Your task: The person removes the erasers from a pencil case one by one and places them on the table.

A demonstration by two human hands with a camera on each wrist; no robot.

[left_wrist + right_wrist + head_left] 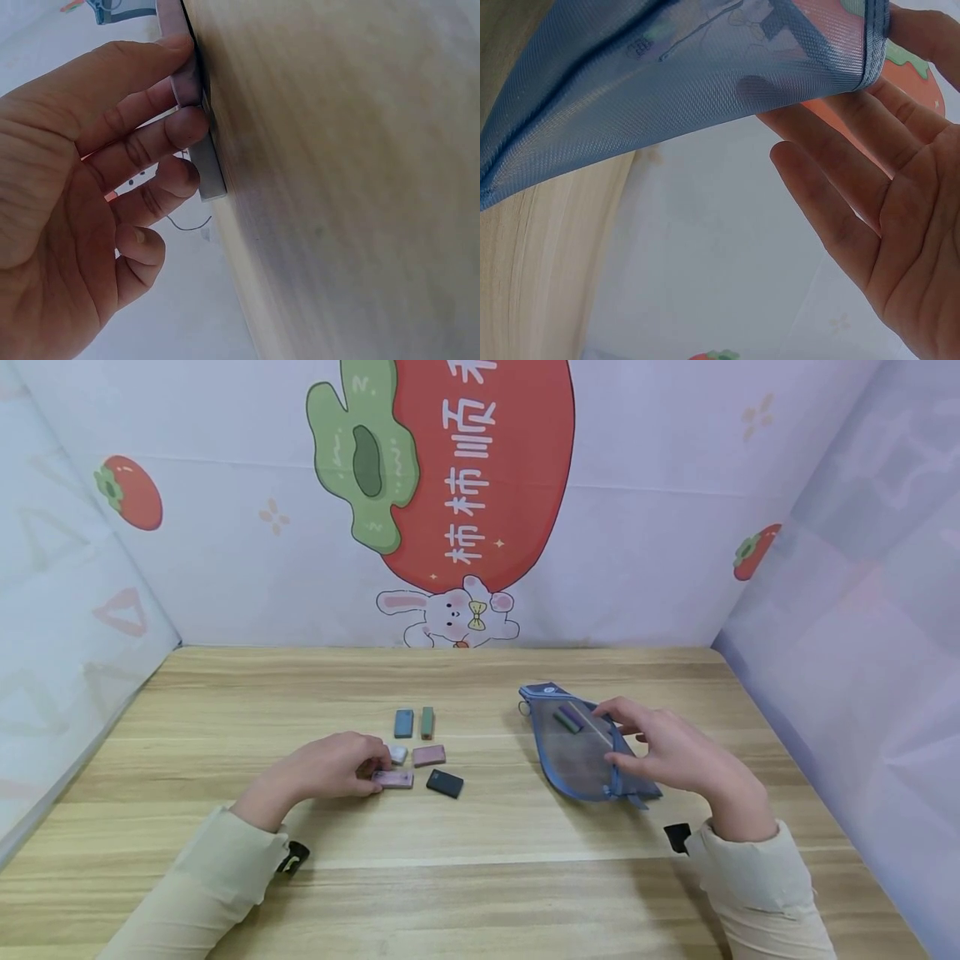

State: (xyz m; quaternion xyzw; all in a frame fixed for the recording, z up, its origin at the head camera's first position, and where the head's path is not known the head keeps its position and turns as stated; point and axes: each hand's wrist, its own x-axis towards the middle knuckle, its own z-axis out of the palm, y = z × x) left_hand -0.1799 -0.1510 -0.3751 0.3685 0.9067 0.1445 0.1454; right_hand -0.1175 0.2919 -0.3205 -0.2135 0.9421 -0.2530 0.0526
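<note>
My left hand (pixel 330 767) pinches a light purple block (pixel 397 779) at table level, thumb and fingers at its left end. A white block (pixel 398 753) lies just behind it, partly hidden by the fingers. To the right are a pink block (pixel 429 756) and a black block (pixel 446 783). My right hand (pixel 663 747) touches the right end of a blue mesh zip pouch (pixel 577 764), its fingers fairly straight and spread apart from the thumb. A fingertip shows through the mesh (pixel 705 105) in the right wrist view. Purple and green blocks (pixel 570 717) show through the pouch.
Farther back on the wooden table (pixel 480 893) stand a blue block (pixel 403 723) and a green block (pixel 427 722). A printed cloth wall (pixel 637 568) rises along the table's back edge, with cloth walls on both sides.
</note>
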